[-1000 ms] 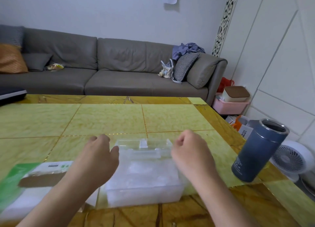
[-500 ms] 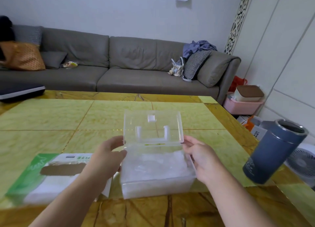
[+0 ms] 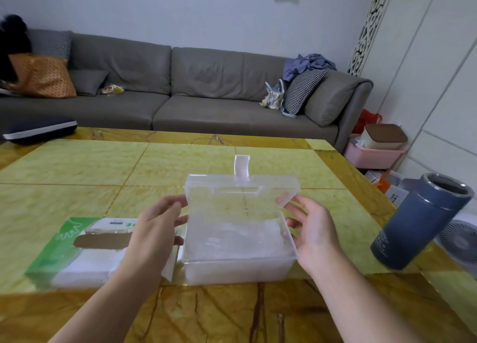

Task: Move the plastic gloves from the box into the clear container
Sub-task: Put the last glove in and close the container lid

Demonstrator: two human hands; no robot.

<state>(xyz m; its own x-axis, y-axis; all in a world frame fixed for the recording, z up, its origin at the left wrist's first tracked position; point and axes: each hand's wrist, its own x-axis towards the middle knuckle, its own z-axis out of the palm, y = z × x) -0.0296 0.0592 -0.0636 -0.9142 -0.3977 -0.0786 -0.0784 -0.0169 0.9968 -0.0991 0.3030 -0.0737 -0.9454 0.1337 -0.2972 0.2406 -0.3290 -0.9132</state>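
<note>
1. Container (image 3: 238,242) first: the clear container sits near the front edge of the yellow-green table (image 3: 77,167), lid (image 3: 241,188) tipped up and back, a white latch tab sticking up from it.
2. Crinkly plastic gloves (image 3: 232,239) lie inside it (hazy through the walls, so I can't tell how many).
3. Left hand (image 3: 152,234) is against the container's left side, fingers loosely spread, fingertips at the lid's left edge.
4. Right hand (image 3: 313,229) mirrors it on the right side, fingers relaxed and open, near the lid's right corner.
5. Green-and-white glove box (image 3: 85,250) lies flat just left of the container, partly under the left forearm.
6. Blue tumbler (image 3: 420,221) stands well off to the right.
</note>
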